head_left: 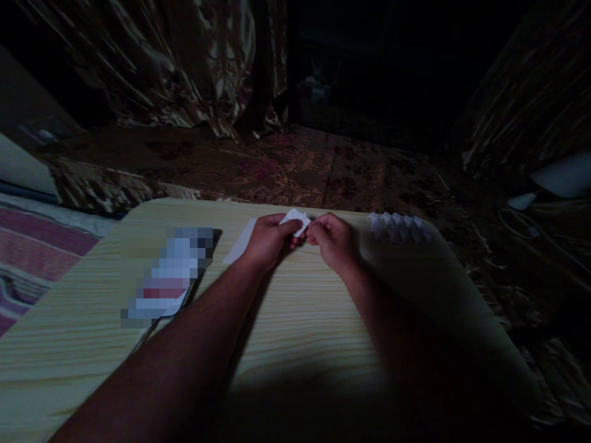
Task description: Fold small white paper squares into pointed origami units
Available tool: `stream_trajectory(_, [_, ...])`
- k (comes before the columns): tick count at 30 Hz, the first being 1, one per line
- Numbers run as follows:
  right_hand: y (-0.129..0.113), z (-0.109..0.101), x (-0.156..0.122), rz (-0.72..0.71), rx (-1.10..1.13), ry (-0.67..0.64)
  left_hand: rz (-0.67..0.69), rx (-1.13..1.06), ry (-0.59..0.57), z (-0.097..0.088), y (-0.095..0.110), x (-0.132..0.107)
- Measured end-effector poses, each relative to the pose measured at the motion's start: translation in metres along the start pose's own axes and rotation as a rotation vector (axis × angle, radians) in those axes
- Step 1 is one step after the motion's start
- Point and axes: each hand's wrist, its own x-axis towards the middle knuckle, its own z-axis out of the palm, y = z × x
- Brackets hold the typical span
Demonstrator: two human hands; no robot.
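A small piece of folded white paper is held above the far part of the table. My left hand grips it, thumb pressed on top and fingers underneath. My right hand is closed, with thumb and forefinger pinching at the paper's right edge; the fingers partly hide that corner. Beside my left hand lies a flat white sheet, partly covered by the hand. To the right, several small folded paper pieces stand in rows near the far edge of the table.
The light wooden table has rounded corners. A blurred-out, pixelated object lies at its left side. Behind the table is a patterned cloth-covered seat, with curtains above. At far right are a white cable and a pale object.
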Motion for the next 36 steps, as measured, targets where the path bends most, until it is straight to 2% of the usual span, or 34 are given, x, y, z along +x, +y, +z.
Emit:
stream_trajectory(5, [-0.005,-0.002,0.005,0.161,0.103,-0.030,-0.010,0.024,0.007,0.000,-0.001,0.000])
stream_trajectory(14, [-0.005,0.002,0.005,0.244,0.129,-0.038,-0.025,0.016,0.008,0.001,0.000,-0.001])
stream_trajectory(36, [0.009,0.002,0.006,0.089,0.034,-0.065,-0.012,0.031,0.031,0.003,0.001,-0.001])
